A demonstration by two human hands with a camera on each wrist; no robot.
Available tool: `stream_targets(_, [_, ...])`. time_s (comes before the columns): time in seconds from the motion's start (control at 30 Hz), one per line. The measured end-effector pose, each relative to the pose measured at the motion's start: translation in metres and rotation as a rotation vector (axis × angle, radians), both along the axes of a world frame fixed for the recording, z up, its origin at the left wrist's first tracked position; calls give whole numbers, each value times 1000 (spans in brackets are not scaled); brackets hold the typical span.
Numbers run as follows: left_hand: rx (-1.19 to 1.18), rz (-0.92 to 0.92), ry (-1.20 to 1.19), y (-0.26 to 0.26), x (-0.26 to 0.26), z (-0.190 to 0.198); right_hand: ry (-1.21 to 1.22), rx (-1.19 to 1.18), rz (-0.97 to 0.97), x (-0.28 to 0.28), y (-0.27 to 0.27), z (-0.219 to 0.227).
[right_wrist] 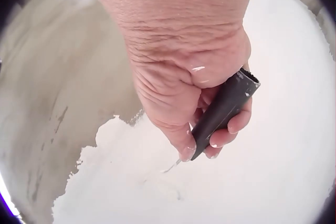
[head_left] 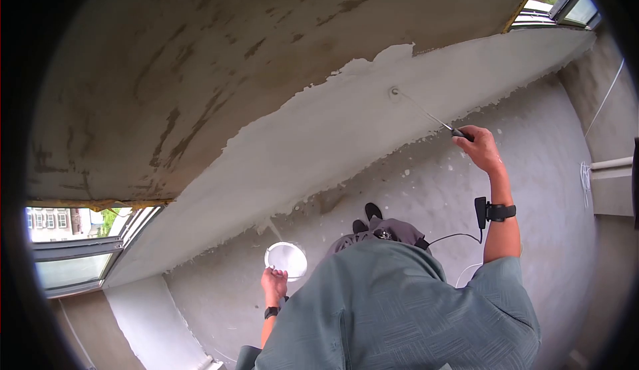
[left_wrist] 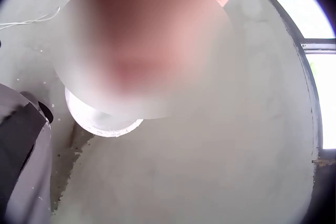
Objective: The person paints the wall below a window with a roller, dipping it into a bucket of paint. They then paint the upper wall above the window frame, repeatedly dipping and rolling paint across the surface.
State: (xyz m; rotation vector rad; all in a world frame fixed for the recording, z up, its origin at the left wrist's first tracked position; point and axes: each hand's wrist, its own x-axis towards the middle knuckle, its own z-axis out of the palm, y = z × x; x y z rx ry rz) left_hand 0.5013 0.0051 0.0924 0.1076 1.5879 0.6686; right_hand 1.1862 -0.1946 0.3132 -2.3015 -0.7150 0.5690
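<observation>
My right hand grips the black handle of a paint roller, fingers and thumb wrapped round it. From the handle a thin metal rod runs to the roller's white-coated head, which blends into the fresh white coat on the wall. Low on the left, my left hand holds a white bucket by its near rim. In the left wrist view a blur covers most of that hand, and the bucket's white rim shows below it.
Bare brown-grey wall borders the white band along a ragged edge. Windows stand at the left and upper right. White spatters dot the grey floor around my shoes. A pale pipe runs at the right.
</observation>
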Motion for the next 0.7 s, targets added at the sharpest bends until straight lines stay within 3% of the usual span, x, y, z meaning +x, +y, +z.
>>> stream_targets(0.13, [-24, -36, 4, 7, 1, -14, -160, 14, -101, -15, -13, -10])
stream_targets(0.37, [-34, -122, -20, 15, -2, -26, -109, 23, -151, -97, 15, -21])
stream_targets(0.5, [-45, -166, -24, 18, -13, -47, -177, 116, -43, -143, 41, -28])
stream_targets(0.7, [-73, -164, -30, 12, 0, -45, -197, 40, 306, -196, 93, -39])
